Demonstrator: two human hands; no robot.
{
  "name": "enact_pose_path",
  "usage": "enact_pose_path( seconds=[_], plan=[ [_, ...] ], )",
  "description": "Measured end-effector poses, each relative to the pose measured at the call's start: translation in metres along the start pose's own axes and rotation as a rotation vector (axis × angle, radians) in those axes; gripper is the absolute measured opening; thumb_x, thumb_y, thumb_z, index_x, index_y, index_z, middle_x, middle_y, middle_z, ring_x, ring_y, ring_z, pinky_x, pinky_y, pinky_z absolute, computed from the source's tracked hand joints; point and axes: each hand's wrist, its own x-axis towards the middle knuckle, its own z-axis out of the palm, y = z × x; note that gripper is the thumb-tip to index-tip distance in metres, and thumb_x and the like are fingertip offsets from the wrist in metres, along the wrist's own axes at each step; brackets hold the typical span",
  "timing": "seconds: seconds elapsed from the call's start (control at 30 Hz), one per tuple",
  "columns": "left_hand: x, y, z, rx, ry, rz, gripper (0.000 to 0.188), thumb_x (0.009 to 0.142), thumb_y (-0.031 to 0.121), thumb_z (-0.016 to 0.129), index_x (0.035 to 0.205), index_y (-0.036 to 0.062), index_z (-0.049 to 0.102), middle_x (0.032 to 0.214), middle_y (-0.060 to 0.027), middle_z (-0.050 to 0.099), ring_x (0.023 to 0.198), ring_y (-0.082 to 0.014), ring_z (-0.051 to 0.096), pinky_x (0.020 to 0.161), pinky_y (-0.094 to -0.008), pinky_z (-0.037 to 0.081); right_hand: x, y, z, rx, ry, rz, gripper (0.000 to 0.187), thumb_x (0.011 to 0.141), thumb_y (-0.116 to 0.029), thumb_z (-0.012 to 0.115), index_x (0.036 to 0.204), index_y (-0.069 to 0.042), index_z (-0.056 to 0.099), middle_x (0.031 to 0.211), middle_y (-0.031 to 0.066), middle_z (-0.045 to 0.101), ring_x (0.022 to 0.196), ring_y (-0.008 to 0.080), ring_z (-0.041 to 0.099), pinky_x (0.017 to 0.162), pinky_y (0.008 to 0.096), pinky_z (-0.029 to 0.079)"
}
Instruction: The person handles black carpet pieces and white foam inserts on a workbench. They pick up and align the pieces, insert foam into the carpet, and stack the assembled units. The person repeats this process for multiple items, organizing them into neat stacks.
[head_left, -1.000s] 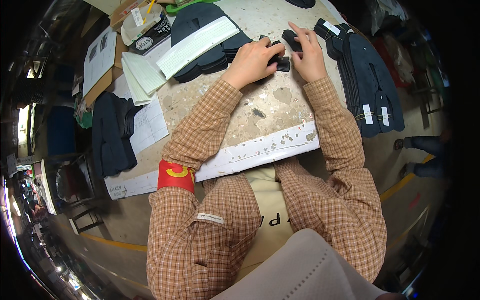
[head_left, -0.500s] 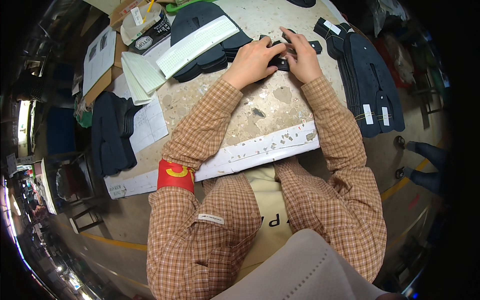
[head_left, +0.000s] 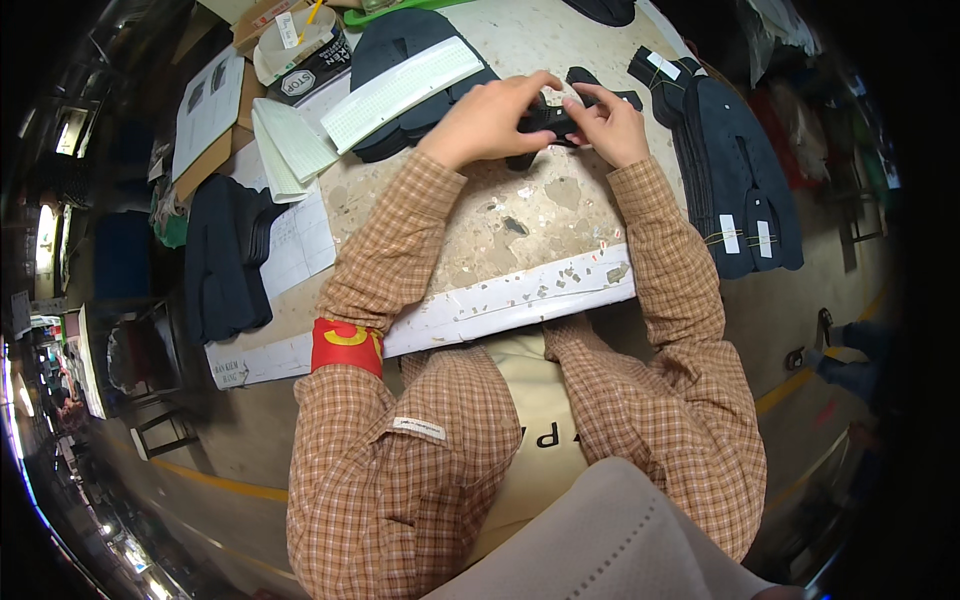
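Where the checked orange-brown sleeves cross the white, paint-flecked front edge of the worn beige tabletop (head_left: 520, 225), both forearms reach forward to a small, flat, dark cut piece of fabric or leather (head_left: 548, 118) held near the far middle of the surface. The left hand (head_left: 490, 118) is curled over the piece's left end, fingers closed on it. The right hand (head_left: 610, 125) pinches the right end between thumb and fingertips. The piece appears thin, light and pliable; it likely bends under its own weight, so support at both ends, as shown, suits it. Its surface looks matte and unlikely to slip, and breakage seems improbable.

To the right lies a fanned stack of dark flat cut pieces with white tags (head_left: 735, 180). Beyond the hands rests a long white ridged strip (head_left: 400, 90) on further dark pieces.
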Motion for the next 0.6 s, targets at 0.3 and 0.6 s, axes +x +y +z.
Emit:
enact_pose_path(
  seconds=[0.3, 0.6],
  plan=[
    [-0.072, -0.073, -0.101, 0.128, 0.504, -0.272, 0.023, 0.083, 0.024, 0.072, 0.1, 0.0087, 0.07, 0.091, -0.0066, 0.07, 0.081, -0.0145, 0.068, 0.07, -0.0284, 0.053, 0.013, -0.013, -0.023, 0.217, 0.041, -0.126, 0.039, 0.081, -0.017, 0.076, 0.117, -0.006, 0.066, 0.071, 0.0012, 0.069, 0.062, 0.0075, 0.066, 0.059, 0.0224, 0.054],
    [-0.143, -0.13, -0.106, 0.212, 0.487, -0.658, 0.049, 0.086, 0.043, 0.068, 0.113, 0.002, 0.068, 0.099, -0.0132, 0.072, 0.091, -0.0197, 0.07, 0.081, -0.0297, 0.053, 0.042, 0.014, -0.07, 0.333, 0.328, 0.126, 0.02, 0.087, -0.016, 0.072, 0.101, -0.002, 0.073, 0.094, 0.0071, 0.071, 0.081, 0.011, 0.069, 0.066, 0.0223, 0.058]
  ],
)
